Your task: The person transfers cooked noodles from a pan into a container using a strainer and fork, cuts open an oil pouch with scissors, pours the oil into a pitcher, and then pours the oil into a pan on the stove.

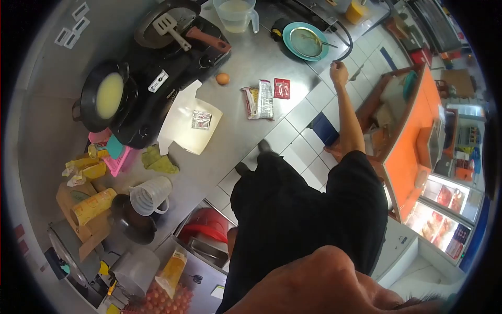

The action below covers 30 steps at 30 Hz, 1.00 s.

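Observation:
My right hand is stretched out past the counter's edge, close to the teal plate, with its fingers curled in. Whether it holds anything is too small to tell. A utensil handle sticks out over the plate's rim. Of my left hand only a sliver shows beside my dark clothing, near a red bowl; its fingers are hidden. On the metal counter lie a brown egg, some printed packets and a red sachet. An open carton has a silvery sachet in it.
A black stove carries a pan with a slotted turner and a pan of pale liquid. A measuring jug stands behind. Near left are a green cloth and clear jug. An orange-topped cabinet is at right.

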### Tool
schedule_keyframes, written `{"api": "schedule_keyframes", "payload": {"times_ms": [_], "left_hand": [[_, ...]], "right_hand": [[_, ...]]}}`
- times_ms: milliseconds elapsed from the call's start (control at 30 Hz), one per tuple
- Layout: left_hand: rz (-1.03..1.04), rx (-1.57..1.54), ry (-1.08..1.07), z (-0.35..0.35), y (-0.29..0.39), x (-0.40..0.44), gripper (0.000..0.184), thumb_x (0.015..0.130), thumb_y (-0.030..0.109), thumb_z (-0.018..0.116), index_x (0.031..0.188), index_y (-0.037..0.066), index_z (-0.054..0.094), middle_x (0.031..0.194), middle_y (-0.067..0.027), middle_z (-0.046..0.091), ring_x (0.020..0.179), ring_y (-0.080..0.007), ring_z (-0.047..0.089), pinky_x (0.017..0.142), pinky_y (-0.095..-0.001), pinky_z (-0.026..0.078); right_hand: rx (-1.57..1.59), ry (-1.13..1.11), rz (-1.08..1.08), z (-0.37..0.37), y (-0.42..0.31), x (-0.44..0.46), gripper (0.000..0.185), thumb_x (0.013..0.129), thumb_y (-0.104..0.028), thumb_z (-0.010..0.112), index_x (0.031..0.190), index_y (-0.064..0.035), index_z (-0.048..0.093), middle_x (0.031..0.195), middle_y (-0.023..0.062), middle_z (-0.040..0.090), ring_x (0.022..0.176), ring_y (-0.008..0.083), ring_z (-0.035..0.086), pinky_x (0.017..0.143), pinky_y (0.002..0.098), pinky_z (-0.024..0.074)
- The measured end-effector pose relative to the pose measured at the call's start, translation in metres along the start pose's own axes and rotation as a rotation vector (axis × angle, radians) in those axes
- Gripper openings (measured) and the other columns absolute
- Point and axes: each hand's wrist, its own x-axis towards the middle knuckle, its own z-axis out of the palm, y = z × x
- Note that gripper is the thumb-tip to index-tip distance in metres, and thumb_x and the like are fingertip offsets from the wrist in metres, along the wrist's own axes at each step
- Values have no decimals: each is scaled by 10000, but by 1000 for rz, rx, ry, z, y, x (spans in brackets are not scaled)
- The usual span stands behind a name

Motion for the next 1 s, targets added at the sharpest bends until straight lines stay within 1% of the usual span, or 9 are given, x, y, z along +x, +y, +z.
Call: {"api": "schedule_keyframes", "payload": {"times_ms": [200,267,400,567,667,767,833,933,1000], "left_hand": [[142,81,-112,74,79,-5,377,893,313,665,1014,-44,673,885,-221,704,797,-360,721,649,-475,577],[218,148,-139,105,108,-7,377,892,313,666,1015,-43,673,885,-220,704,796,-356,721,647,-475,576],[530,361,-163,157,163,-13,377,891,314,667,1017,-41,673,884,-217,703,793,-350,721,644,-473,573],[781,510,-201,208,230,1,376,890,316,668,1019,-37,673,884,-214,703,790,-343,721,639,-470,570],[663,448,-344,229,259,18,361,911,308,636,1067,-17,652,914,-184,709,781,-271,709,619,-418,547],[203,-199,-286,237,310,-5,364,948,281,552,1180,5,605,938,-140,704,773,-226,690,645,-345,549],[-9,-273,-272,243,330,3,364,945,276,537,1143,-17,626,919,-150,703,763,-239,686,656,-350,548],[-19,-381,-153,253,352,-21,298,940,225,525,1061,-21,643,872,-133,686,714,-230,677,635,-340,549],[-175,-556,-126,257,368,-41,263,954,209,562,1094,-4,628,851,-134,702,668,-185,672,566,-297,542]], "right_hand": [[482,-373,254,56,20,52,326,971,-214,574,1174,27,660,843,140,742,661,195,710,582,320,556],[310,-385,166,75,34,65,423,920,-257,572,1218,37,634,853,182,747,762,286,737,757,383,570],[440,-513,68,52,41,46,395,920,-250,585,1173,45,656,761,173,730,692,283,730,682,383,574],[732,-796,290,19,21,5,309,968,-172,594,1173,58,610,729,133,711,617,185,711,565,319,569],[871,-850,378,18,-3,-7,243,984,-132,588,1129,63,597,764,124,705,606,173,703,533,298,567],[937,-1054,419,28,-23,-5,232,1016,-138,548,1134,53,606,833,115,696,660,159,691,577,306,570],[831,-1096,245,83,-2,-9,219,1014,-136,544,1117,42,618,835,101,699,703,167,693,608,326,569],[788,-1284,75,97,-25,-18,184,997,-112,539,1087,11,642,833,78,707,764,201,695,650,354,559],[1127,-1404,496,74,-63,-8,205,996,-102,536,1120,49,598,977,168,693,978,266,697,870,380,578]]}}
